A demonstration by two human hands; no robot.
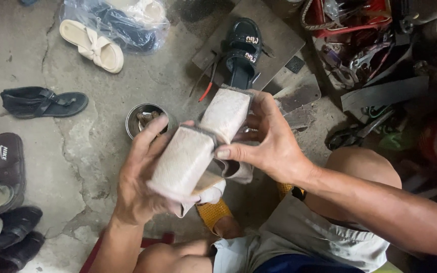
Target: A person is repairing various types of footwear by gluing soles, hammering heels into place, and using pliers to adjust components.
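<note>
Hands of a seated person gripped a pale, snake-textured block-heeled shoe (198, 146) above a cracked concrete floor (92, 151), sole side up. The left hand (137, 187) cupped the front of the sole from beneath, fingers (150, 132) curled round its edge; the right hand (269, 141) closed on the block heel, thumb pressed along its side. Where sole met heel, a dark seam showed, and a flap of lining hung loose below, so the work looked unfinished. A small metal tin (145, 119) of bits sat on the floor just beyond the shoe. A black glossy sandal (241, 50) rested on a flat board (279, 35) further off, untouched.
</note>
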